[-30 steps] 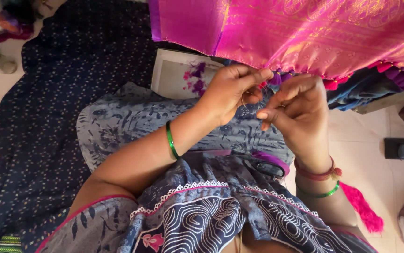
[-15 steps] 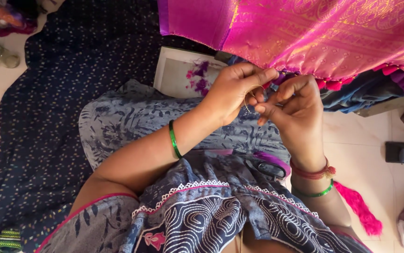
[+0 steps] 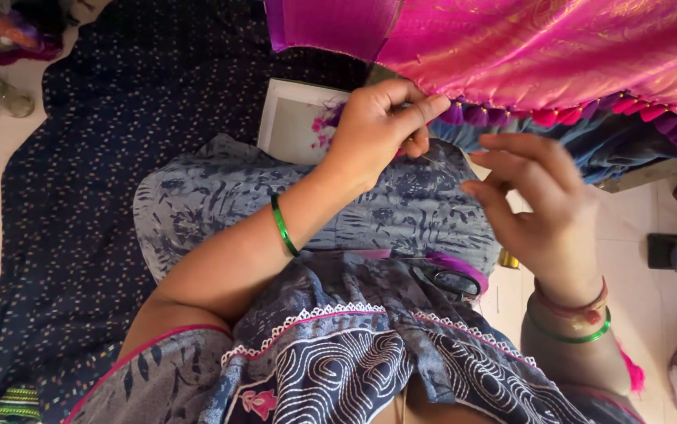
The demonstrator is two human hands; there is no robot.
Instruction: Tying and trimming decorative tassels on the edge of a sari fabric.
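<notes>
Two hands work at the tasselled hem of the pink cloth (image 3: 558, 47), which hangs across the far right; your left hand (image 3: 378, 129) pinches that hem between thumb and forefinger, just where the row of pink and purple tassels (image 3: 543, 116) begins; your right hand (image 3: 535, 208) hovers near and to the right of it, fingers loosely curled, thumb and forefinger drawn together; a fine thread seems to run between the hands, though whether the right one grips it you cannot tell; scissors (image 3: 452, 279) with purple handles lie on your lap, below the right hand; a white box (image 3: 287, 118) sits just left of the left hand; a dark dotted cloth (image 3: 79, 196) spreads over the floor on the left.
</notes>
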